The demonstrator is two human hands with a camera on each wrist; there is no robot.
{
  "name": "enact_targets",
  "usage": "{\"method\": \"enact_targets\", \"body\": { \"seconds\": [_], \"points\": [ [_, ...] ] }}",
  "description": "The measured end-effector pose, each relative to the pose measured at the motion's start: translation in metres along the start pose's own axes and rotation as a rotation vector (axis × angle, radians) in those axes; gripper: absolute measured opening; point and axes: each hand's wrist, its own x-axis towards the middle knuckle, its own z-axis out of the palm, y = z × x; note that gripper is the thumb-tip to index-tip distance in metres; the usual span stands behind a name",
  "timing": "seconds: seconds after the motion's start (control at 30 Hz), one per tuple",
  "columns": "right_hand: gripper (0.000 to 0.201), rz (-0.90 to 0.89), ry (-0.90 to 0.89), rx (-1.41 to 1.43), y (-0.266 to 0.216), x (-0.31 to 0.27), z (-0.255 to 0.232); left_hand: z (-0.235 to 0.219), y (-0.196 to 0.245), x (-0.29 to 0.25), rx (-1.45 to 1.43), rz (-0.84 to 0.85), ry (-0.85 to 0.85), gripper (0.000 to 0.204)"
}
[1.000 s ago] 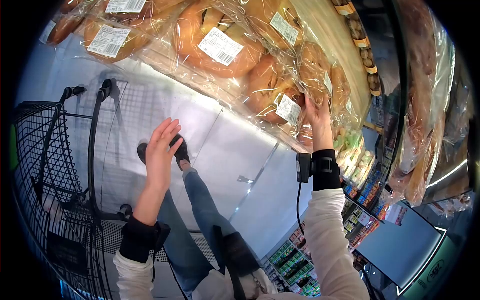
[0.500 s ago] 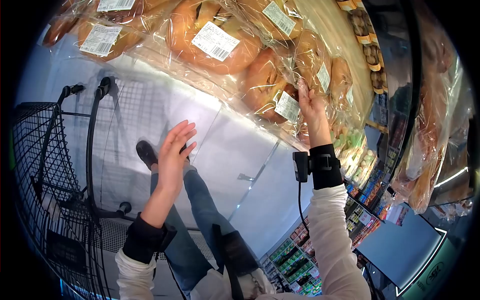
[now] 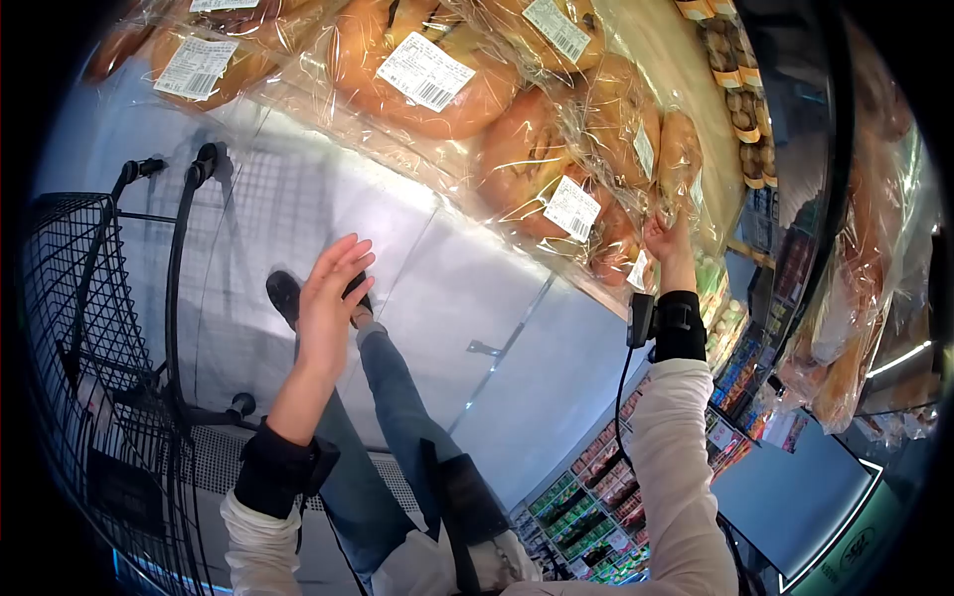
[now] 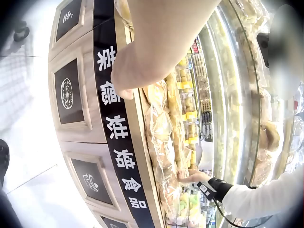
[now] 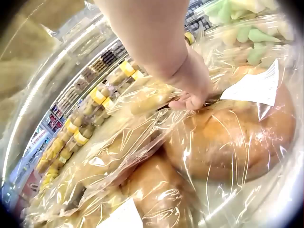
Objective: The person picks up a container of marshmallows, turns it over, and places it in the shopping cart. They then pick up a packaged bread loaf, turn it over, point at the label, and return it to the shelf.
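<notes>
Several clear bags of golden bread loaves (image 3: 527, 159) with white price labels (image 3: 425, 72) lie on a display shelf. My right hand (image 3: 664, 236) reaches up to the right end of the pile and pinches the plastic of a bagged loaf (image 3: 681, 159). In the right wrist view its fingers (image 5: 190, 100) curl into the wrap beside a large round loaf (image 5: 232, 137) with a label (image 5: 259, 88). My left hand (image 3: 333, 293) hangs in the air below the shelf with straight fingers, holding nothing. In the left wrist view the right hand (image 4: 192, 176) shows at the bread.
A black wire shopping cart (image 3: 89, 328) stands at my left. The wooden display counter carries a black band with white characters (image 4: 116, 128). Small packaged goods (image 3: 730, 99) fill shelves behind the bread. More bagged bread (image 3: 845, 298) hangs at the right.
My right hand has slid right and down along the bags to the end of the pile and now pinches the plastic. My left hand has stayed raised, shifting slightly left.
</notes>
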Motion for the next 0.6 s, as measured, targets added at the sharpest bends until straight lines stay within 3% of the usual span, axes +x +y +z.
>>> {"method": "enact_targets", "body": {
  "seconds": [0.13, 0.33, 0.4, 0.47, 0.6],
  "points": [
    [0.038, -0.157, -0.013, -0.129, -0.005, 0.011, 0.010, -0.001, -0.006, -0.007, 0.030, -0.018, 0.006, 0.037],
    [0.024, 0.081, -0.014, 0.247, -0.014, 0.022, 0.009, -0.003, -0.021, -0.013, 0.038, -0.038, 0.007, 0.037],
    [0.023, -0.445, -0.303, -0.390, -0.004, 0.009, -0.006, -0.003, -0.023, -0.014, 0.040, -0.035, -0.002, 0.037],
    [0.023, -0.655, -0.435, -0.499, -0.002, -0.008, -0.018, 0.000, -0.024, -0.018, 0.039, -0.027, -0.021, 0.037],
    [0.024, -0.414, -0.387, 0.345, -0.012, -0.037, -0.020, 0.005, -0.028, -0.023, 0.032, -0.075, -0.046, 0.037]
  ]
}}
